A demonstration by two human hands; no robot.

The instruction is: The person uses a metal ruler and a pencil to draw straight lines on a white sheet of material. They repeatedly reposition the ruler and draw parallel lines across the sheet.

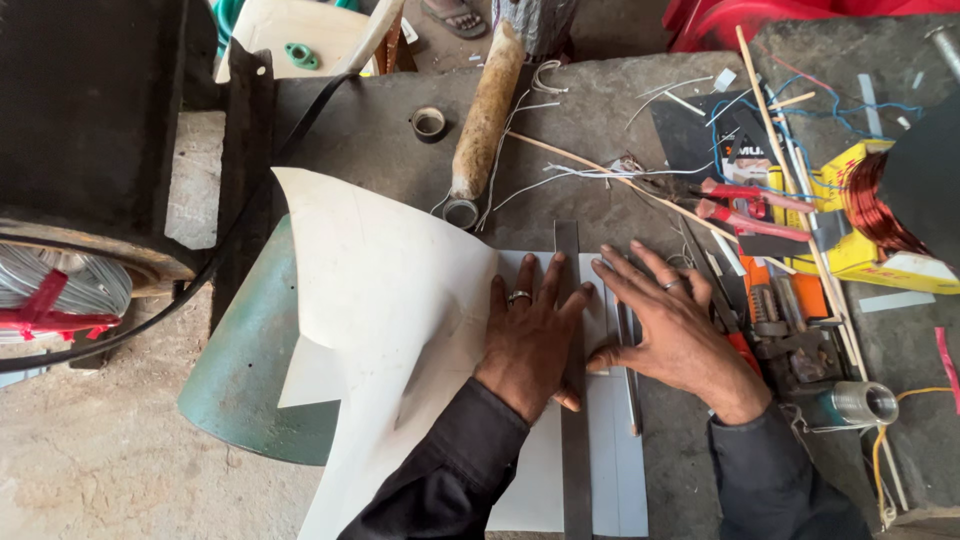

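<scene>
white sheet (400, 330) is lying across the stone workbench (600, 130), its left part curling up and hanging out over a green curved metal piece (240, 370), its right part lying flat under a long grey steel ruler (572, 440) that is running near to far. it is looking thin, light and springy, stiff enough to hold a curl yet likely to crease or slide, so pressing it flat beside the ruler seems the safest place to hold it. left hand (530, 335) is lying palm down with fingers spread, pinning sheet and ruler, gripping nothing. right hand (672, 325) is resting flat just right of the ruler, fingers fanned and pointing far-left, also closing on nothing. red-handled pliers (750, 205) and a copper wire coil (880, 205) are sitting far right.
</scene>
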